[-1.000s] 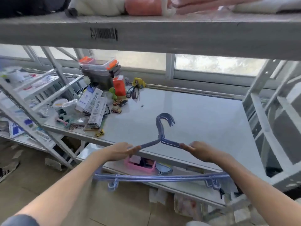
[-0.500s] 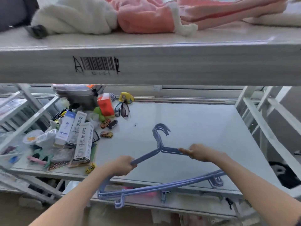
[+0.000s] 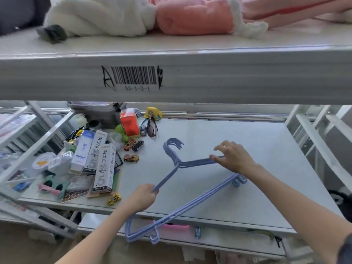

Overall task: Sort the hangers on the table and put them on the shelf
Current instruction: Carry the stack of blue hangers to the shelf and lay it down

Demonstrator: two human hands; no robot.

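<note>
A: While both hands are on it, where does the bundle sit?
B: Head view. The stack of blue hangers (image 3: 190,164) lies tilted over the grey bench (image 3: 247,149), hooks pointing away toward the back, the lower bar running past the front edge of the bench. Several hangers nested together; exact count I cannot tell.

A: Left hand?
B: The left hand (image 3: 142,197) is fisted round the left shoulder arm of the stack, near the front edge of the bench. Grip clenched on the hangers.

A: Right?
B: The right hand (image 3: 231,157) pinches the right shoulder arm with thumb and fingertips, remaining fingers lifted and spread. Grip grasping the hangers, lightly. Clips (image 3: 239,181) on the lower bar show just below the right wrist.

A: Surroundings, same view?
B: Left part of the bench is cluttered: tall white boxes (image 3: 101,162) standing in a row, three toy cars (image 3: 133,147) beside them, an orange carton (image 3: 129,123), sunglasses (image 3: 151,128) further back. Well apart from the hangers. Above, the upper shelf (image 3: 228,77) crosses the whole view, a barcode label (image 3: 133,78) on its front edge; white and pink fluffy fabric (image 3: 144,16) lies on top of it.
</note>
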